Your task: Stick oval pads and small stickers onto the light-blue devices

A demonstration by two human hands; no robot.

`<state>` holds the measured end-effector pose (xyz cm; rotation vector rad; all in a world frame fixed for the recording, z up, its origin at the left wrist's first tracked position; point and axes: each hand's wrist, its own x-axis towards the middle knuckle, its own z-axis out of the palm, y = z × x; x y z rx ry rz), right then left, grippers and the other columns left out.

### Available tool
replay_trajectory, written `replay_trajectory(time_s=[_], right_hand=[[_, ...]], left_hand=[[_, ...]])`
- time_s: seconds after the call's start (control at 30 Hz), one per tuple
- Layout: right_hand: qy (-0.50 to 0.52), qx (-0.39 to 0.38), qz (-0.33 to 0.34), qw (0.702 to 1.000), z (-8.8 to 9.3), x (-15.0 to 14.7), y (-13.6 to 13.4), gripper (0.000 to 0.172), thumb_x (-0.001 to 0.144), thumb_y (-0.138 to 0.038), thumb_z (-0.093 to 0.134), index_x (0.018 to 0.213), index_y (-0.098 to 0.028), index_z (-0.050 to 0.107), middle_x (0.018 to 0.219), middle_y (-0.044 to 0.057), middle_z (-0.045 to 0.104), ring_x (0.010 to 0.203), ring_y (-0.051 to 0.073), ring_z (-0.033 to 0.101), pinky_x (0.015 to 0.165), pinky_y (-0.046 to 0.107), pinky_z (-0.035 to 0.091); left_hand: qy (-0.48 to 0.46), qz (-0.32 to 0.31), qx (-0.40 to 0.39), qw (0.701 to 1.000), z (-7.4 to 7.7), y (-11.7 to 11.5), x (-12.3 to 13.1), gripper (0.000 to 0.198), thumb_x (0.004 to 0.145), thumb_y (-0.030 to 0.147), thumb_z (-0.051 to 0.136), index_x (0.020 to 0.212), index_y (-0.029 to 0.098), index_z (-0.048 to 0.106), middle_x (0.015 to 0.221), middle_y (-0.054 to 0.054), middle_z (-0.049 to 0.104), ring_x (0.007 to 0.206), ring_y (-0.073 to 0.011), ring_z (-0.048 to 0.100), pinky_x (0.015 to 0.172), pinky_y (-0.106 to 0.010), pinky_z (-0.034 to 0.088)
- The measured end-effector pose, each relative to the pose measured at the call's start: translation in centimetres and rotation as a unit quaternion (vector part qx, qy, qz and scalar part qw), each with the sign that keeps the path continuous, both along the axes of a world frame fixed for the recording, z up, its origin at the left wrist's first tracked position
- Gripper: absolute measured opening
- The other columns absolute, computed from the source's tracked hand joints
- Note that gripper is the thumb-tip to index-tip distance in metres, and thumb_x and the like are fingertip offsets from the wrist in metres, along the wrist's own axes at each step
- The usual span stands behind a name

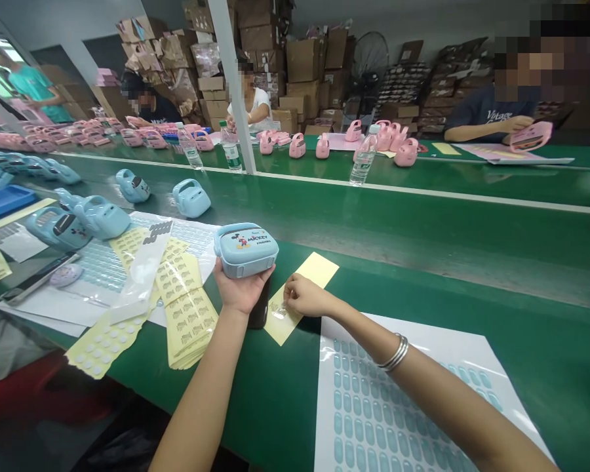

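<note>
My left hand (240,288) grips a light blue plastic case (248,254) with a handle at its left end and a cartoon mouse print on its face. A dark phone (259,313) lies partly hidden behind that hand. Over a yellow sticker sheet (319,267), my right hand (305,295) has its fingers pinched together at the printed part; whether a sticker is between the fingertips is too small to see. Under my right forearm lies a white sheet with rows of pale blue oval stickers (358,419).
More blue cases (191,196) stand at left, near stacked yellow label sheets (189,314) and a blue tray (4,204). Across the green table (423,242) are water bottles (364,157), pink cases (297,145) and co-workers. A white post (233,85) rises beyond my left hand.
</note>
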<state>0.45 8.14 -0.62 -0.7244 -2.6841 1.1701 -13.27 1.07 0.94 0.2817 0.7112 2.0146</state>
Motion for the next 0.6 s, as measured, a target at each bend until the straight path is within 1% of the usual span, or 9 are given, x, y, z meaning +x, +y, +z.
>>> replay_trajectory(time_s=[0.17, 0.3, 0.4, 0.5, 0.6], right_hand=[[-0.007, 0.01, -0.013, 1.0, -1.0, -0.6, -0.4, 0.013, 0.066, 0.0, 0.057, 0.066, -0.012, 0.062, 0.088, 0.007, 0.048, 0.079, 0.015, 0.052, 0.074, 0.025, 0.047], [-0.013, 0.02, -0.021, 0.999, -1.5, -0.8, -0.7, 0.012, 0.068, 0.0, 0.056, 0.069, -0.011, 0.062, 0.09, 0.008, 0.046, 0.081, 0.017, 0.051, 0.078, 0.029, 0.046], [-0.013, 0.017, -0.023, 1.0, -1.4, -0.7, -1.0, 0.015, 0.069, 0.002, 0.053, 0.07, -0.01, 0.062, 0.093, 0.01, 0.045, 0.084, 0.019, 0.05, 0.082, 0.031, 0.044], [-0.017, -0.016, -0.01, 1.0, -0.9, -0.5, -1.2, 0.014, 0.066, 0.001, 0.054, 0.067, -0.011, 0.062, 0.091, 0.009, 0.045, 0.085, 0.019, 0.05, 0.08, 0.031, 0.044], [-0.029, -0.084, 0.04, 0.995, -0.1, -0.2, -0.8, 0.012, 0.061, -0.002, 0.06, 0.06, -0.013, 0.062, 0.088, 0.006, 0.048, 0.084, 0.019, 0.052, 0.074, 0.028, 0.044]], left_hand=[[-0.02, 0.0, -0.012, 1.0, 0.2, 0.0, 0.0, 0.059, 0.075, 0.06, 0.042, 0.116, 0.02, 0.058, 0.122, -0.014, 0.056, 0.112, -0.0368, 0.052, 0.074, -0.046, 0.052], [-0.026, 0.005, -0.013, 1.0, 0.2, 0.0, 0.0, 0.06, 0.078, 0.06, 0.037, 0.116, 0.019, 0.058, 0.12, -0.015, 0.057, 0.112, -0.0369, 0.052, 0.073, -0.047, 0.053], [-0.029, 0.001, -0.005, 1.0, 0.1, 0.0, -0.1, 0.059, 0.079, 0.06, 0.035, 0.115, 0.019, 0.058, 0.119, -0.014, 0.058, 0.11, -0.0361, 0.053, 0.073, -0.047, 0.053], [-0.032, -0.002, 0.001, 0.999, -0.1, 0.1, -0.1, 0.058, 0.079, 0.06, 0.037, 0.113, 0.02, 0.059, 0.118, -0.013, 0.059, 0.108, -0.0352, 0.054, 0.074, -0.047, 0.053], [-0.032, 0.0, 0.002, 0.999, -0.2, 0.1, -0.1, 0.057, 0.078, 0.06, 0.04, 0.113, 0.021, 0.06, 0.114, -0.012, 0.061, 0.106, -0.0334, 0.056, 0.074, -0.047, 0.053]])
